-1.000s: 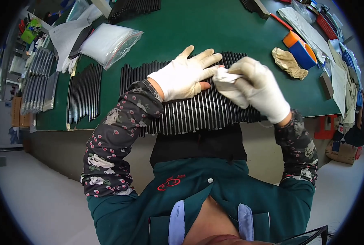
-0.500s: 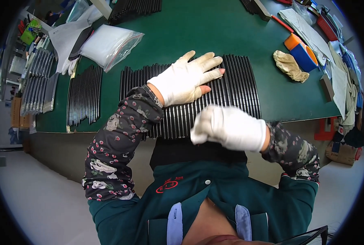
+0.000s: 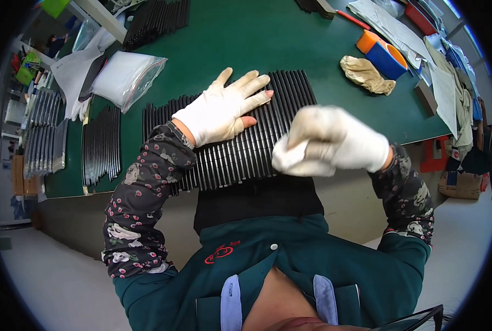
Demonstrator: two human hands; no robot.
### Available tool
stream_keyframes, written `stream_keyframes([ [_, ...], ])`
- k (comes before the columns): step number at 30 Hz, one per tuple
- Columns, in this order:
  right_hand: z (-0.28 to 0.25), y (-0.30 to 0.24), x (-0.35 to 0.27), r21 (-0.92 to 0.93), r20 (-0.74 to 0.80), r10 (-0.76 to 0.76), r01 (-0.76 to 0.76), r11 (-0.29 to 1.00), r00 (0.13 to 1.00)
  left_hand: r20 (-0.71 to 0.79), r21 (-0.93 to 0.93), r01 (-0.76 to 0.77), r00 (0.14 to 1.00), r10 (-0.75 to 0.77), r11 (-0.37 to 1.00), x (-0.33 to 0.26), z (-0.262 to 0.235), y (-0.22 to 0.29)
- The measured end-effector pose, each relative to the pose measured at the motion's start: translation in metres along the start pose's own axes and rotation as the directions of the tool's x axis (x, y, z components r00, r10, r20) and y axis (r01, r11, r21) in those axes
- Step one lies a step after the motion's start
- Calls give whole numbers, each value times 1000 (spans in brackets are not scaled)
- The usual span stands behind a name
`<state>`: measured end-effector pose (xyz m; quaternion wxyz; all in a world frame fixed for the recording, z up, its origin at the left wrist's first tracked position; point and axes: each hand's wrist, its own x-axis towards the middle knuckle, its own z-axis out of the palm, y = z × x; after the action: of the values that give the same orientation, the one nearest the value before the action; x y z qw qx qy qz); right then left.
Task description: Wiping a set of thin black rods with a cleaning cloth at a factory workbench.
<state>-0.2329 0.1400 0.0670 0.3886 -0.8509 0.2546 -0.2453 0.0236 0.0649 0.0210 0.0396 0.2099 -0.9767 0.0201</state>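
Observation:
My left hand, in a white glove with bare fingertips, lies flat with fingers spread on a row of thin black strips laid side by side at the near edge of a green table. My right hand, also gloved, is raised above the right end of the row. Its fingers are closed around a small white cloth that bulges out at the palm's left side.
More black strips lie at the left and in stacks at the far left and top. A clear bag of white material, a crumpled tan glove, an orange-and-blue block and papers sit on the table.
My right hand left the strips, dropped toward my body, then rose again to the right with the white cloth bunched in it. My left hand stayed pressed on the strips.

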Motion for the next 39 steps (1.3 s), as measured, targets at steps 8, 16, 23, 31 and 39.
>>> stream_keyframes([
  [8, -28, 34, -36, 204, -618, 418, -379, 903, 666, -113, -117, -110, 989, 97, 987, 70, -2, 29],
  [16, -26, 30, -45, 68, -590, 384, -431, 900, 710, -26, -112, -143, 990, 141, 983, 47, -1, 25],
  [23, 19, 38, -28, -394, -189, -84, 3, 919, 978, -64, -135, 0, 998, -8, 991, 80, 19, 22],
  [31, -14, 11, -12, -224, -295, -47, -21, 974, 954, -193, -69, -44, 981, 30, 997, 78, 23, 20],
  [39, 8, -2, -35, -1, 332, -65, 70, 998, 941, -94, -111, -27, 995, 16, 993, 80, 20, 24],
])
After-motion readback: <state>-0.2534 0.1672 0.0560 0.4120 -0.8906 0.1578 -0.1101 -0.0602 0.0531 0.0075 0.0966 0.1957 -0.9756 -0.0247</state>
